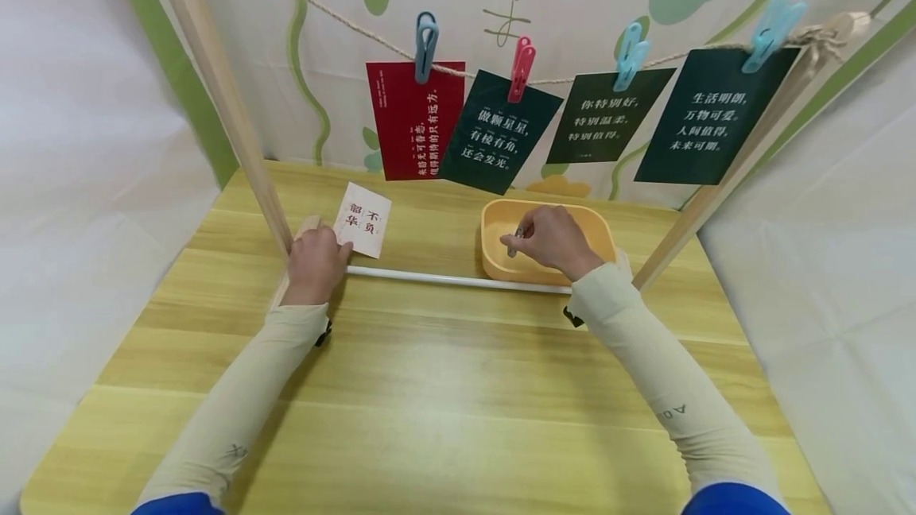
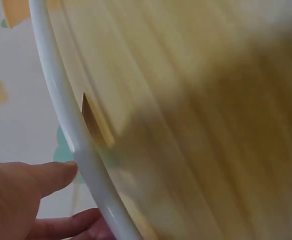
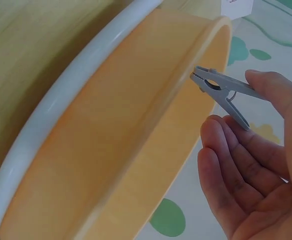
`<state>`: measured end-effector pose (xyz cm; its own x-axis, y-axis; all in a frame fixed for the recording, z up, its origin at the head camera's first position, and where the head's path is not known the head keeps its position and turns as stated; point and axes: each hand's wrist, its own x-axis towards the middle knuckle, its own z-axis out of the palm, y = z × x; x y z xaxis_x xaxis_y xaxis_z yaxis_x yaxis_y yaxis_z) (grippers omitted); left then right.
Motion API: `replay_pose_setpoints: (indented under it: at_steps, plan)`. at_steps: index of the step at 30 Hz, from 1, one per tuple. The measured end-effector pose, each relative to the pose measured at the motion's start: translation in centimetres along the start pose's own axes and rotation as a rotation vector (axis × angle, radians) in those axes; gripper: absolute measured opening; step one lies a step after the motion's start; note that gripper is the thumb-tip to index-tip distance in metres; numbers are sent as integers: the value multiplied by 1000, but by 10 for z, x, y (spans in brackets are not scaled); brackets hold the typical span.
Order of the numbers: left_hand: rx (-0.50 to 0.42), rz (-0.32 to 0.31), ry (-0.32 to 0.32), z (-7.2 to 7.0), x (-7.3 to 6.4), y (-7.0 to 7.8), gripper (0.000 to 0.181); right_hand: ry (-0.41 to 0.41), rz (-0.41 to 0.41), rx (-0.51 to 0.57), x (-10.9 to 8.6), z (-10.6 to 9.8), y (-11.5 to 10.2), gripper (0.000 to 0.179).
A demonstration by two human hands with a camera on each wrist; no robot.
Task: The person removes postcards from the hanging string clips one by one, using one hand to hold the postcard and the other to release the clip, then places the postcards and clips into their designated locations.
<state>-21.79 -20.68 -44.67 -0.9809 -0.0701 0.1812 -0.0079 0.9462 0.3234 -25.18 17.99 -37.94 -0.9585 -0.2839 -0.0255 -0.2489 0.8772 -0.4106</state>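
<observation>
Thumb (image 3: 275, 87) and a finger of the right hand (image 1: 558, 237) are together on a small grey clip (image 3: 229, 84), pinching it by its tail ends, probably because squeezing there would spread its toothed tip, which is closed. The clip is over the open inside of a yellow tub (image 1: 490, 241), perhaps so that a dropped clip would land in it.

In front of the tub, close along its near side, runs a white rod (image 1: 444, 280). Left of the tub, at the rod's far end, the left hand (image 1: 315, 265) rests at the foot of a wooden frame (image 1: 225, 94), thumb against the rod, seemingly to steady it; whether the fingers close round anything, I cannot tell. Between that hand and the tub, just beside the thumb, is a small white card (image 1: 363, 221) with red lettering.

Above and behind the tub, a cord (image 1: 343, 20) carries four cards, each pegged at its top edge, apparently to keep the lettering uncovered. A red card (image 1: 411, 118) hangs to the tub's left, two dark green cards (image 1: 501, 133) (image 1: 608, 119) roughly above it, and a larger green card (image 1: 708, 121) to its right. The tub stands on a wood-grain tabletop (image 1: 429, 388).
</observation>
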Motion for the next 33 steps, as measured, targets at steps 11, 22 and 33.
replay_pose_setpoints:
  at_steps: [11,22,33]
  plan:
    - [128,-8,-80,0,1,2,46,-21,4,-16,2,10,5,33]
    - [206,-6,-126,-1,3,10,44,-69,46,-33,3,16,9,40]
    - [146,-30,-163,0,7,9,41,-81,35,-62,5,19,12,47]
